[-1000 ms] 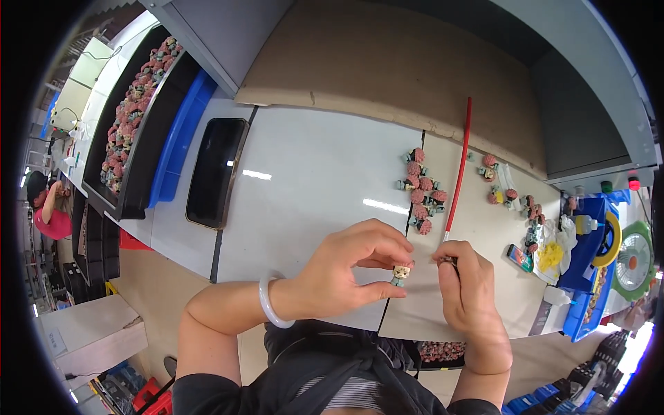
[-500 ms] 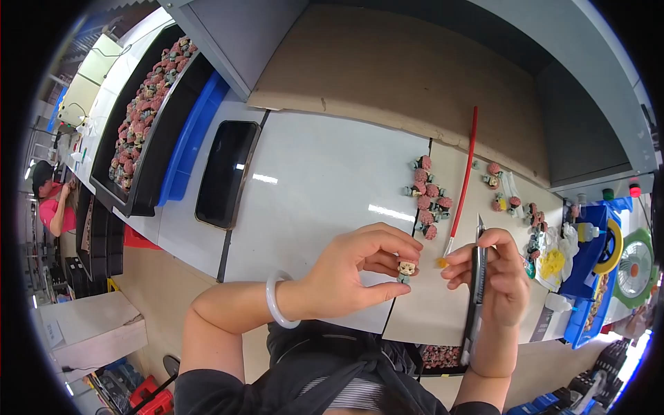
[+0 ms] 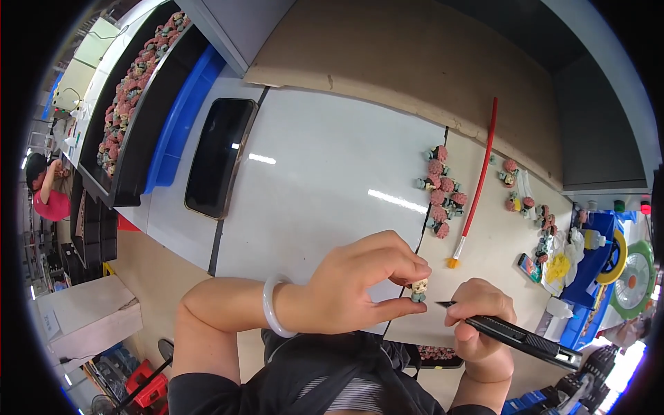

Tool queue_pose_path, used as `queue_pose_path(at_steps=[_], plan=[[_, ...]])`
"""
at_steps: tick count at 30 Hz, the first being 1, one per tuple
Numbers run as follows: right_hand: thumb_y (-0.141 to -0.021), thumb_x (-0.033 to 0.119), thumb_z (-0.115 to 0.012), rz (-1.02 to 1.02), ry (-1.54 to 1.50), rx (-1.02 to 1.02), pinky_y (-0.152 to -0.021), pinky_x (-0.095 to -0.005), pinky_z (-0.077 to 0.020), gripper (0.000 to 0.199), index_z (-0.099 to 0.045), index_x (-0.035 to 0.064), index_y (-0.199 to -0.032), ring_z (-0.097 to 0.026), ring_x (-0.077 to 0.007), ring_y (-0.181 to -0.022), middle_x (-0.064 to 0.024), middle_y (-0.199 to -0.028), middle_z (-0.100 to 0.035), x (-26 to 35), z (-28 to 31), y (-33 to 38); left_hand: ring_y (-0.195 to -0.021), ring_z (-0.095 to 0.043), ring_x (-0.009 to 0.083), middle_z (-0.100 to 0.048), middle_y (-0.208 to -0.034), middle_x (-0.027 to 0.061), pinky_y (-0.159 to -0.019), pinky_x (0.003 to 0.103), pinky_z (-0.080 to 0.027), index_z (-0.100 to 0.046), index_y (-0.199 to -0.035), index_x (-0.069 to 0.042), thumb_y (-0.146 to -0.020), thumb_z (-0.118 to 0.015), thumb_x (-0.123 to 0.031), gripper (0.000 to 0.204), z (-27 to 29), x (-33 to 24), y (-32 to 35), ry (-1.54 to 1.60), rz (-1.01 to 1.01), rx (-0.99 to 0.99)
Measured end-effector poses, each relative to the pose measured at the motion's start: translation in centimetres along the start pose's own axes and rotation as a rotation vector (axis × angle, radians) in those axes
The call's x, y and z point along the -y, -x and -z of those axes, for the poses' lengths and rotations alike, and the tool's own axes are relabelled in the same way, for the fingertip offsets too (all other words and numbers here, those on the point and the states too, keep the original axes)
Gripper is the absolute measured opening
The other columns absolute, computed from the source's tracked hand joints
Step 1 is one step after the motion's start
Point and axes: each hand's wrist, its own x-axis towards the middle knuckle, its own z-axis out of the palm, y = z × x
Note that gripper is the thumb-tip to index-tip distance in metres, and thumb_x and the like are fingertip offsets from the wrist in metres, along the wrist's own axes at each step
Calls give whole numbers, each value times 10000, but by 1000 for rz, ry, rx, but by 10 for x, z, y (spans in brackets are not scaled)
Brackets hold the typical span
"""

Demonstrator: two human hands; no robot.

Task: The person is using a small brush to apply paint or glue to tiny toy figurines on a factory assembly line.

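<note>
Between the thumb and fingers of my left hand (image 3: 366, 283) is a small figurine (image 3: 418, 290), held upright with its pale face showing and its teal body below. My right hand (image 3: 484, 318) grips a black utility knife (image 3: 522, 339). The pointed dark blade comes out past my fingertips toward the figurine, a short gap away from it. Beyond both hands, a cluster of pink-haired figurines (image 3: 440, 183) lies on the white table. A red-handled brush (image 3: 477, 194) with yellowish bristles rests just right of that cluster.
A dark phone (image 3: 220, 159) lies at the left. Behind it stand a blue tray (image 3: 181, 117) and a black tray (image 3: 131, 159) full of figurines. More figurines (image 3: 543, 228) sit at the right, near a green fan (image 3: 631, 280). A grey shelf frames the back; a person (image 3: 50, 190) works far left.
The knife has swung from roughly upright, handle toward me, to lying across my right hand with its blade toward the figurine. Both hands are slightly nearer my body in the picture.
</note>
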Motion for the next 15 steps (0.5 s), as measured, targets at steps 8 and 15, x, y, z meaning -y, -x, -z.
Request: queue_pose_path(at_steps=[8, 15], plan=[[-777, 396, -621, -108, -35, -59, -456, -226, -412, 408, -407, 59, -861, -539, -135, -511, -45, -608, -497, -5, -10, 6, -746, -611, 205, -611, -853, 122, -610, 259, -491, -610, -896, -6, -567, -809, -53, 388, 0, 0, 1, -31, -8, 20], [-779, 372, -627, -157, -78, -49, -466, -231, -445, 411, -406, 39, -875, -560, -146, -529, -74, -650, -505, -6, -12, 8, -740, -616, 205, -606, -854, 127, -611, 257, -502, -607, -884, 0, -575, -805, -57, 371, -1, 1, 1, -29, -29, 23]])
